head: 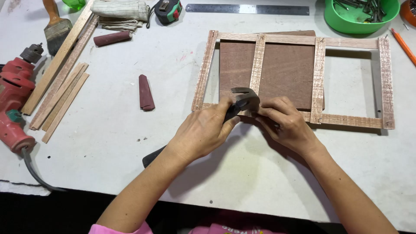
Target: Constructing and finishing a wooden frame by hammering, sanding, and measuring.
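Wooden slats form a frame (318,78) lying flat on the white table (108,147), with a brown board (284,69) beneath its left half. At the frame's near rail the left hand (201,132) grips a hammer (242,102), head down on the wood. The right hand (288,123) pinches closed just beside the hammer head; what it pinches is too small to tell. A red drill (15,104) lies far left.

A claw hammer (242,100) with a dark metal head and black handle lies low over the near rail of a wooden slat frame (318,80), handle running back toward the table's near edge. The frame, pale strips in a ladder of three bays, lies flat toward the table's far right, over a brown board (284,69).
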